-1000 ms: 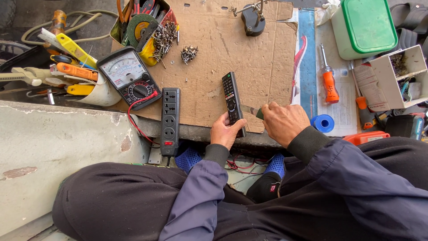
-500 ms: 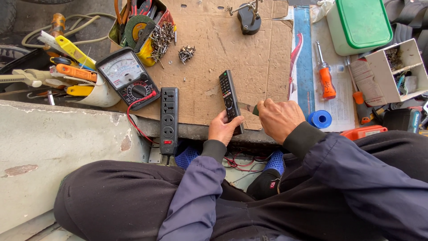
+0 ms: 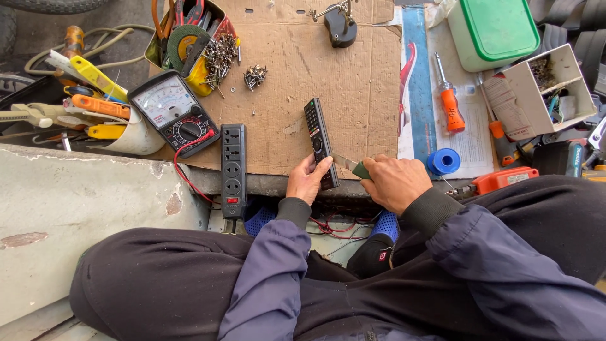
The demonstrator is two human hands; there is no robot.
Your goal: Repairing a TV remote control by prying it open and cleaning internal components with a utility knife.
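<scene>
The step in hand appears to be prying open the remote control (image 3: 318, 140): the blade tip of a small green-handled tool (image 3: 353, 167) sits against the right edge of the remote control, near its lower end.

Left hand (image 3: 307, 182): grip clamped on the lower end of the remote control, fingers wrapped over its face and thumb on the left edge. The remote control lies flat on the cardboard sheet (image 3: 315, 69) that covers the worktop, long axis running away from the person, upper end free.

Right hand (image 3: 394, 183): grip closed around the handle of the green-handled tool, just right of the remote control, blade pointing left toward it.

By judgement, the next move calls for a firm hold by the left hand while the blade is worked into the case seam with controlled, shallow force.

Left of the remote control lie a black power strip (image 3: 233, 163) and an analogue multimeter (image 3: 173, 113). Right of the remote control lie a blue tape roll (image 3: 444, 161) and an orange screwdriver (image 3: 449, 102).
</scene>
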